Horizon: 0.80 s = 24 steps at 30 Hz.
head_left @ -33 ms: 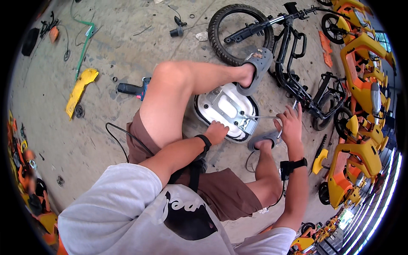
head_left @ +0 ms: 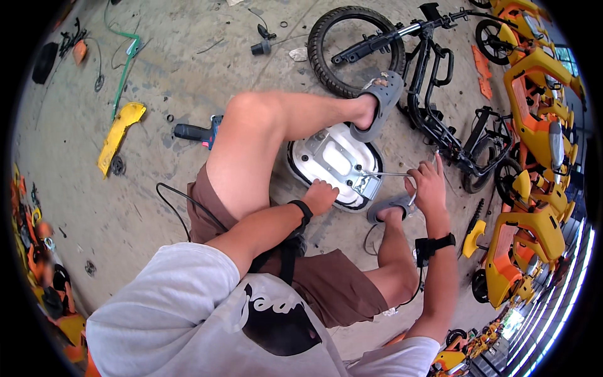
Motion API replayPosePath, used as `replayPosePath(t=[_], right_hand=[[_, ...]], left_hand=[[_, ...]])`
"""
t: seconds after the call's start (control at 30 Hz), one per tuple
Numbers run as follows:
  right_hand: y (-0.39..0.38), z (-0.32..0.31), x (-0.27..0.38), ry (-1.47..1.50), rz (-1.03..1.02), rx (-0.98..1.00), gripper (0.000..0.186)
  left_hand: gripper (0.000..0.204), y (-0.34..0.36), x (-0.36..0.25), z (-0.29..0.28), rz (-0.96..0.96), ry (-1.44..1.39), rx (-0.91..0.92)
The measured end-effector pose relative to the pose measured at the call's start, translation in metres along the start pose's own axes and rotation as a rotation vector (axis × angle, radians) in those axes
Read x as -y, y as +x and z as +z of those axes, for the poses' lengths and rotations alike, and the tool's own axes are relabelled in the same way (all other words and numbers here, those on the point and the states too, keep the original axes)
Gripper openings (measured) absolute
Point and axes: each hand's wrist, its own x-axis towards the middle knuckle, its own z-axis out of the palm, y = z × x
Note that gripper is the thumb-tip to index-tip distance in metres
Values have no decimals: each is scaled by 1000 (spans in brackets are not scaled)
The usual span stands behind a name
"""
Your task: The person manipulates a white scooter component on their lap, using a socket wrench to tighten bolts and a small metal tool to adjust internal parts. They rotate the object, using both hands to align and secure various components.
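Now the left hand [head_left: 319, 196] presses, fingers curled, on the near rim of the white seat pan [head_left: 333, 160], while the right hand [head_left: 427, 185], just beside it, grips a thin metal tool [head_left: 389, 174] reaching the pan's bracket, seemingly mid-loosening, needing steady bracing.

Floor: bare grey concrete [head_left: 188, 75], stained and scuffed, lit by even daylight. A black bicycle frame [head_left: 433, 94] with a knobbly front tyre [head_left: 326, 38] lies on it at the upper centre. Yellow and orange ride-on vehicles [head_left: 540, 138] stand in a close row along the right side. A yellow plastic panel [head_left: 119, 135] lies at the left, a green cable [head_left: 122, 69] beyond it. A cordless drill [head_left: 198, 133] rests near the panel. Bright strip openings [head_left: 565, 295] curve along the lower right rim
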Motion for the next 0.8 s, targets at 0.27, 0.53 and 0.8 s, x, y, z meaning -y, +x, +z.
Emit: replayPosePath(t=[0.27,0.53,0.8], right_hand=[[-2,25,-1,124,80,-64,13],[5,24,18,87,155,-100,12],[15,21,25,5,191,-114,21]], left_hand=[[20,-1,-3,-4,3,49,19],[24,1,-4,-2,-19,54,60],[20,2,-3,0,-19,19,1]])
